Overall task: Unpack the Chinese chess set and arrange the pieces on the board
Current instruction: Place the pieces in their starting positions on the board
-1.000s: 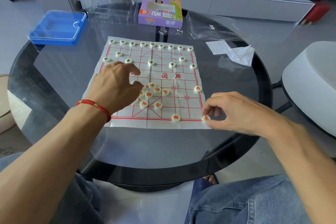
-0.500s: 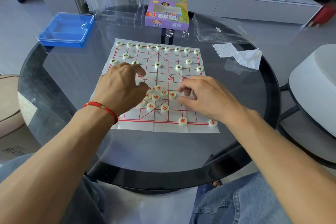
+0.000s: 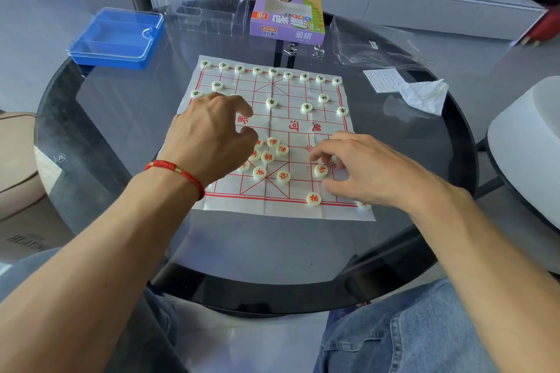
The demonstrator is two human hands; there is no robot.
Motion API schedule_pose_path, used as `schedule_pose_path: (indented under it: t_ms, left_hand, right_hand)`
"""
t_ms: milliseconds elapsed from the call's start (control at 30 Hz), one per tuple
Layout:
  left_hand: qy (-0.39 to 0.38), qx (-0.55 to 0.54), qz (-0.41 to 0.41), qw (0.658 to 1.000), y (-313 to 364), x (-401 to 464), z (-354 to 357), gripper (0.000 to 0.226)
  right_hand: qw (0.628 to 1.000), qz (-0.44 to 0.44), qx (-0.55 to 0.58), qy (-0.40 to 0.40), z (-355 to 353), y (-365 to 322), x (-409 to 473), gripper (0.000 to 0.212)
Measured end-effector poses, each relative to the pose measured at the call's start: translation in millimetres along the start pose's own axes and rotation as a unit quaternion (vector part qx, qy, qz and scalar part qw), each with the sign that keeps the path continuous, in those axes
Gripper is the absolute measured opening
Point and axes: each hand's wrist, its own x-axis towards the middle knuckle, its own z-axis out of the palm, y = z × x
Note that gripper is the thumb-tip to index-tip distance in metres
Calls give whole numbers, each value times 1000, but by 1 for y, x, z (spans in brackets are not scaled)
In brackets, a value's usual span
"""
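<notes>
A paper xiangqi board (image 3: 303, 133) printed with red lines is spread flat on a round dark glass table (image 3: 127, 118). Green-lettered pieces (image 3: 271, 102) are set out along the far rows. A cluster of red-lettered pieces (image 3: 268, 157) is gathered near the middle of the near half, and one red piece (image 3: 313, 199) is placed on the near edge line.

The left hand (image 3: 212, 142), a red cord bracelet (image 3: 177, 171) worn at its wrist, is held over the left side of the cluster with fingers curled; whether a piece is pinched beneath it cannot be told. The right hand (image 3: 363, 169) is lowered over the right side of the board, its fingers bent down around a red piece (image 3: 320, 170), apparently touching it.

Beyond the board, a purple chess-set box (image 3: 288, 12), a clear plastic tray (image 3: 209, 13) and a blue plastic case (image 3: 116, 38) are seen. A crumpled tissue (image 3: 424, 95) lies to the right.
</notes>
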Motion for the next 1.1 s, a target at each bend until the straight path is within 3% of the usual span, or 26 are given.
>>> schedule_pose_path:
  t_ms: [200,633,1100]
  left_hand:
    - [-6,3,-1,1000,4,-2,1,34]
    - [-18,8,-3,1000,6,-2,3,35]
    - [-17,11,-7,1000,4,0,3,35]
  right_hand:
    - [998,-8,-11,69,5,-2,-1,18]
    - [997,-30,63,-27,-4,13,-38,26]
    - [997,-40,49,-39,0,9,-36,26]
